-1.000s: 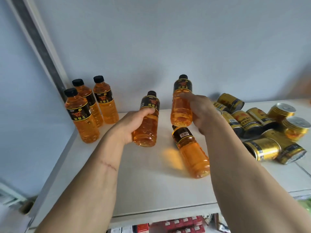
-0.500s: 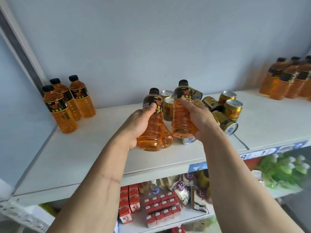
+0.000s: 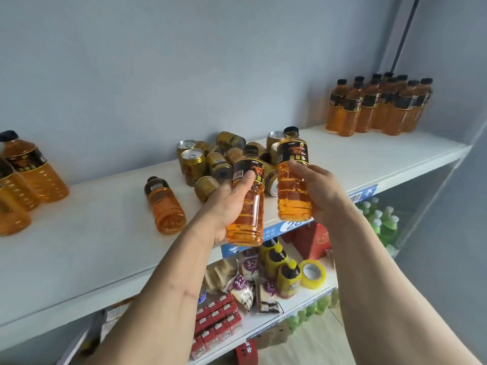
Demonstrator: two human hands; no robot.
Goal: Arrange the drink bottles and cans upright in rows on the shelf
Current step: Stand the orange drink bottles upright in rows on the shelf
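The left hand (image 3: 226, 204) had its fingers and thumb curled round the middle of one orange bottle (image 3: 246, 201), thumb lying across the black label. The right hand (image 3: 316, 191) gripped a second bottle (image 3: 293, 177) the same way, fingers wrapped behind it and thumb at the label's lower edge. Both bottles were held upright, caps up, side by side, in the air in front of the shelf (image 3: 105, 233) edge, not resting on it.

Just behind them lay a jumble of gold cans (image 3: 208, 164), some standing, most tipped over. To the left, one bottle lay on its side (image 3: 163, 204) on the shelf, apart from the rest. At the far left stood a few upright bottles (image 3: 29, 169); at the far right a larger group of bottles (image 3: 376, 106) stood packed together in rows.

The step in hand looked like carrying this pair to one of the standing groups. To do it well, each bottle ought to be kept vertical, lowered flat on its base close against the last bottle of a row, and released only once it stood steady. Coming in from the front would avoid knocking neighbours, and the loose cans were best steered clear of, since a nudge could set them rolling.
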